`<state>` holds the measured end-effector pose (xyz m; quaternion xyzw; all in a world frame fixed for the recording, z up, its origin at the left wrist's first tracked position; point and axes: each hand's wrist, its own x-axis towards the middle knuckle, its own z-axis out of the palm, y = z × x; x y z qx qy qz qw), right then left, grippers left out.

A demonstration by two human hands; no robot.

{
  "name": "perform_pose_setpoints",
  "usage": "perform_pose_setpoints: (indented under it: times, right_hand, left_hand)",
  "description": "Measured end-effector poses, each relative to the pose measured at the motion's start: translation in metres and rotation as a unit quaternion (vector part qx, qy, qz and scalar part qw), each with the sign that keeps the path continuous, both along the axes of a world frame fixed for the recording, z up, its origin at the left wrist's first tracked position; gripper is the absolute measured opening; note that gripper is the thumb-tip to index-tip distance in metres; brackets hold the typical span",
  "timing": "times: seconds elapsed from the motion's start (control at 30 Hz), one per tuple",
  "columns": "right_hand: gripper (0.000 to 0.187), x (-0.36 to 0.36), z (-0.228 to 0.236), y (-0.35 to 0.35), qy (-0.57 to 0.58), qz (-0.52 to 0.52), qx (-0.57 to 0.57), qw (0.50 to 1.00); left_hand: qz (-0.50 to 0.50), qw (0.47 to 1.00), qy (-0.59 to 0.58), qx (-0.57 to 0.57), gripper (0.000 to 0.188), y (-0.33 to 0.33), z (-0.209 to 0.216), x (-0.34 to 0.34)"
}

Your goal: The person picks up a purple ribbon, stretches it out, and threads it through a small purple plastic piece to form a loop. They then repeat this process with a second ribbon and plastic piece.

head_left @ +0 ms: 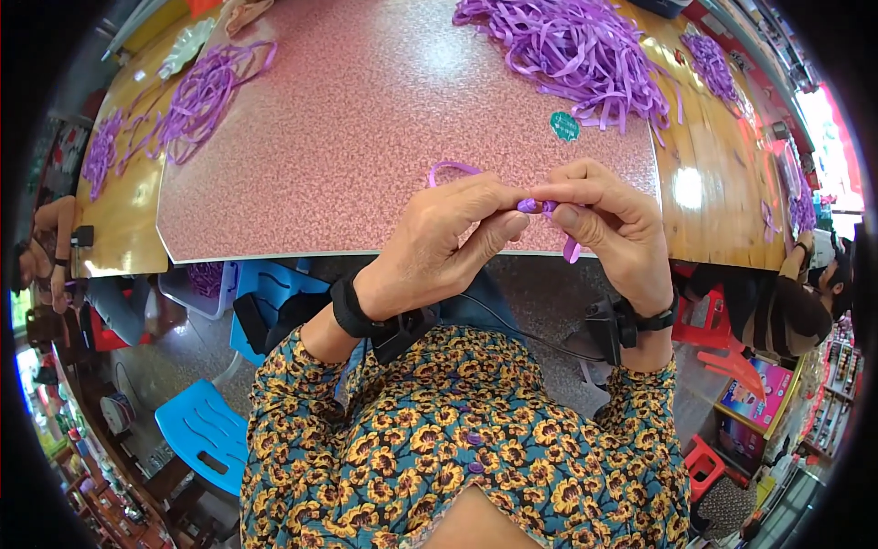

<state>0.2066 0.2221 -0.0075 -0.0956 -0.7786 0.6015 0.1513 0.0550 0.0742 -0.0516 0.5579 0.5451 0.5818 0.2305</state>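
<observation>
- Yellow wooden worktop is covered across its middle by a pink mottled sheet with a pale edge; a tangled heap of glossy purple ribbon is piled at one o'clock from the hands, and a looser purple ribbon bundle is spread at ten o'clock.
- Near the sheet's near edge, a narrow, shiny purple ribbon is held, with a curved length showing at ten o'clock and a short end hanging toward five.
- By the left hand it is pinched between thumb and forefinger; by the right hand it is gripped likewise, just beside.
- Detail between the fingertips cannot be made out.
- For good control, the left pinch should probably be firm, the ribbon left untwisted, and tension applied gently by the right fingers.
</observation>
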Motion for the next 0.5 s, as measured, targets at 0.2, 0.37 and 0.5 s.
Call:
perform_pose_setpoints:
  times: [0.2,0.37,0.5]
  right_hand:
    - [0.02,0.003,-0.011,0.001,0.024,-0.037,-0.102,0.994]
    - [0.019,0.007,-0.012,0.002,-0.004,-0.048,-0.055,0.997]
    - [0.019,0.007,-0.011,0.001,0.026,-0.043,-0.005,0.999]
  left_hand:
    - [0.005,1.0,0.009,0.005,0.018,0.004,0.003,0.002]
    - [-0.002,1.0,-0.004,-0.006,0.018,0.005,0.008,0.005]
    - [0.001,1.0,0.026,-0.016,0.019,0.007,0.01,0.005]
